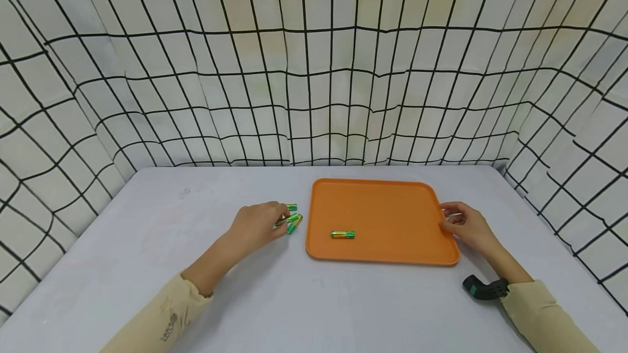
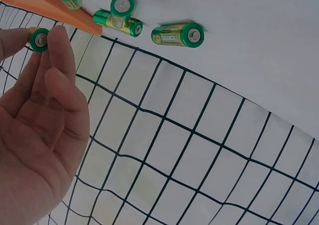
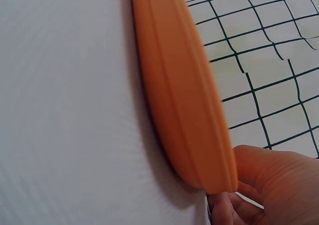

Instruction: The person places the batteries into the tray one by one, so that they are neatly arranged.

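My left hand pinches a green-and-gold battery between thumb and fingertip, left of the orange tray. Close by these fingers, more batteries of the same kind lie on the table, one slanted near the tray's left side. In the left wrist view, one battery lies apart on the white surface, while another battery overlaps its neighbour. A single battery rests inside the tray, towards its front left. At the tray's right edge, my right hand holds the rim with thumb and fingers.
A white cloth-like surface covers the table. Behind and along both sides stands a white wall with a black grid. A black band sits at the right wrist, by the sleeve cuff.
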The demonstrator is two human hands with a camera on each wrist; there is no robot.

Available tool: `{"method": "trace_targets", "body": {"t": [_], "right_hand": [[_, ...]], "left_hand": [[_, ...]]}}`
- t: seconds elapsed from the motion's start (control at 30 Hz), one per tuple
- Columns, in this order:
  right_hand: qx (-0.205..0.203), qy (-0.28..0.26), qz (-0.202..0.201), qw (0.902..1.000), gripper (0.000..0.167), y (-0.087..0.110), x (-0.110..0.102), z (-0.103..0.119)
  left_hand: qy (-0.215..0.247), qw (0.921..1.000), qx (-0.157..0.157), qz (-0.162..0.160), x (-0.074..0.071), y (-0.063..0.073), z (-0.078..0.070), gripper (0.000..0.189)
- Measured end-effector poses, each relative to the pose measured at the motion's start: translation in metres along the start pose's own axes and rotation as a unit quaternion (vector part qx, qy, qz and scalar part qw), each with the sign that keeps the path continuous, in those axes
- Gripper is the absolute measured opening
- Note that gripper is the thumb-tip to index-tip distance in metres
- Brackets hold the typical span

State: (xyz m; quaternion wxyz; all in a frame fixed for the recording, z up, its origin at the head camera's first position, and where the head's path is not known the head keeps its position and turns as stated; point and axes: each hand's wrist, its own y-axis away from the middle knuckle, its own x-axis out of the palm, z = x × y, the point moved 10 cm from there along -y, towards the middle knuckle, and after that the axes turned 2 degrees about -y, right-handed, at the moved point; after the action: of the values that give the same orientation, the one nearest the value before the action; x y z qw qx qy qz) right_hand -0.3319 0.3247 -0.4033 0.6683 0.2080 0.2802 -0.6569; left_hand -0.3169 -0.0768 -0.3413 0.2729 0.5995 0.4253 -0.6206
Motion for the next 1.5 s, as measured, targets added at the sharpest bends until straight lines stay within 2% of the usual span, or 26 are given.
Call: {"method": "trace_targets", "body": {"t": [0.37,0.77,1.0,1.5], "right_hand": [[0.002,-0.004,-0.004,1.0,0.048,-0.001,0.0,-0.001],[0.006,-0.001,-0.008,1.0,0.047,-0.002,0.0,-0.003],[0.003,-0.001,-0.008,1.0,0.046,-0.003,-0.002,-0.005],[-0.004,-0.012,-0.009,0.9999,0.046,-0.002,-0.001,-0.002]], "left_hand": [[-0.004,0.9992,0.035,-0.017,0.001,-0.009,-0.017,0.008],[0.002,0.9991,0.043,-0.005,0.007,-0.019,-0.032,0.01],[0.0,0.9986,0.051,-0.015,0.01,-0.023,-0.038,0.009],[0.0,0.998,0.062,-0.011,0.013,-0.033,-0.054,0.012]]}}
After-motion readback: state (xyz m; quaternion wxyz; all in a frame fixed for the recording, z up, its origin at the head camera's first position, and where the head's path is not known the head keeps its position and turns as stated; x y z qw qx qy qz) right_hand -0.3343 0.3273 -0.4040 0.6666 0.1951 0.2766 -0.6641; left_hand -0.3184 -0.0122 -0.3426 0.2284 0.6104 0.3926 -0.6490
